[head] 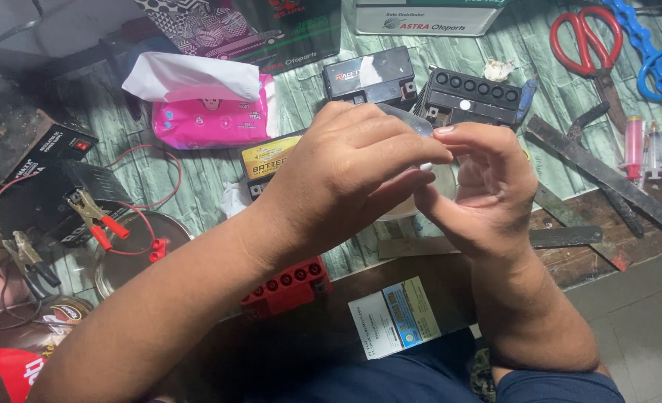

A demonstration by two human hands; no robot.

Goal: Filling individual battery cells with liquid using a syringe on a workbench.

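My left hand (pixel 346 183) and my right hand (pixel 484 186) meet over the middle of the workbench. Between them they hold a small clear plastic container (pixel 439 179); the left fingers close over its top and the right hand cups it from the side. Most of the container is hidden by the fingers. Just behind the hands lie a black battery (pixel 370 75) and a black battery top with a row of round holes (pixel 471 97). A yellow-labelled battery (pixel 270 160) sits under my left hand.
A pink tissue pack (pixel 208 112) lies at the left, a black charger with red clips (pixel 85 205) further left. Red scissors (pixel 592 45), blue scissors (pixel 656 52), metal strips (pixel 607 175), syringes (pixel 633 145) sit right. A red cap strip (pixel 286 287) and a leaflet (pixel 394 317) lie near me.
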